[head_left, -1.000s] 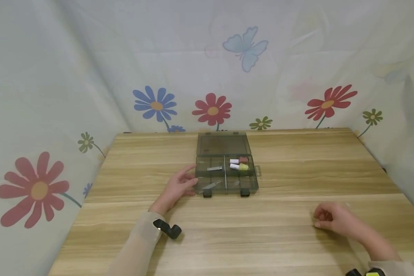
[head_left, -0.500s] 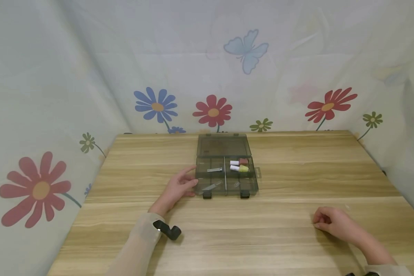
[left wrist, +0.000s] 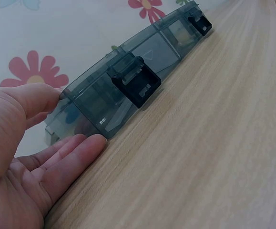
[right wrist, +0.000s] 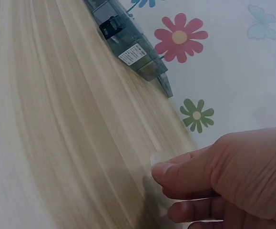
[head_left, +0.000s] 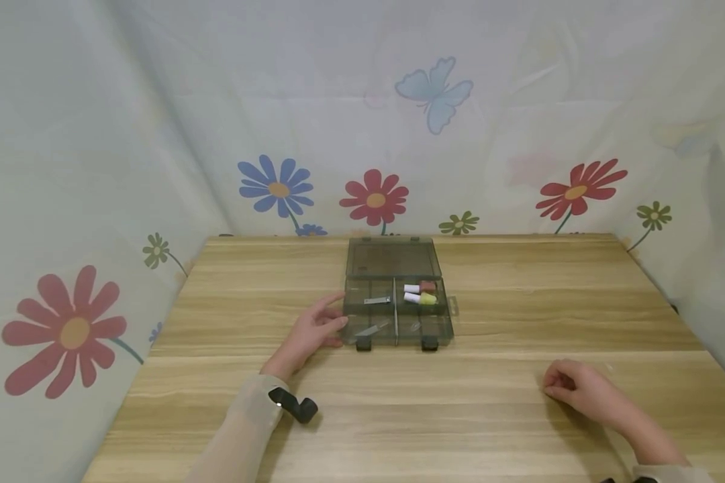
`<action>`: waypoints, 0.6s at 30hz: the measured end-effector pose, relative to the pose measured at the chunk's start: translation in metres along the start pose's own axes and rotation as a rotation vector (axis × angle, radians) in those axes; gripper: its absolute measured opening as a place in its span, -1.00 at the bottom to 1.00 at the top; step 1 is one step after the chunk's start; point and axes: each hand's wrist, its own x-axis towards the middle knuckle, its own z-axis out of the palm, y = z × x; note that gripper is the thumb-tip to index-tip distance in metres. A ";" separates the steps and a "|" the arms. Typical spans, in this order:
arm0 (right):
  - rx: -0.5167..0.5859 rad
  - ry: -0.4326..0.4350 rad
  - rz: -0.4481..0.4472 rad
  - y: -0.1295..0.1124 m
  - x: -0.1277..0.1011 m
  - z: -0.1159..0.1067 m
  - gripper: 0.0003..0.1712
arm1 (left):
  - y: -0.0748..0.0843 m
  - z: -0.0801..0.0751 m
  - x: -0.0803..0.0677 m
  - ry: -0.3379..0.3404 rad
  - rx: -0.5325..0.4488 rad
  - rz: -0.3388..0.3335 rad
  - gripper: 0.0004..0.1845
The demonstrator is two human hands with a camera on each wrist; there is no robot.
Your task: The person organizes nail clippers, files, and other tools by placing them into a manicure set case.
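Observation:
A smoky see-through compartment box [head_left: 417, 330] lies with its lid [head_left: 393, 259] folded back. My left hand [head_left: 307, 335] touches its left side; in the left wrist view the thumb is at the upper rim and the straight fingers [left wrist: 80, 160] reach the bottom corner. One back compartment has a nail clipper [head_left: 377, 300]; the other has two small white-capped bottles, one red [head_left: 426, 286], one yellow [head_left: 427, 299]. In front lie a pale slim piece [head_left: 371, 329] and a small clear piece [head_left: 415, 327]. Right of the box, my right hand [head_left: 586, 390] pinches a small translucent piece [right wrist: 155, 158].
The box stands near the back edge of a wood-grain table [head_left: 435, 429]. Two black latches [head_left: 429, 344] hang at its front, and a hanging tab [head_left: 454, 306] juts from its right side. A flower-printed curtain [head_left: 314, 80] encloses the back and sides.
My right hand has shifted slightly left, its fingers still together. The left hand keeps its place at the box. The head view has tilted up a little.

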 end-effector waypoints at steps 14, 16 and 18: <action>-0.028 -0.012 0.089 -0.017 0.018 -0.001 -0.83 | 0.003 0.000 -0.003 -0.002 0.011 -0.003 -0.38; -0.022 -0.012 0.087 -0.019 0.022 -0.002 -0.83 | 0.003 0.001 -0.004 -0.004 0.014 -0.002 -0.38; -0.020 -0.015 0.083 -0.021 0.025 -0.002 -0.83 | 0.003 0.001 -0.003 -0.007 0.012 0.000 -0.37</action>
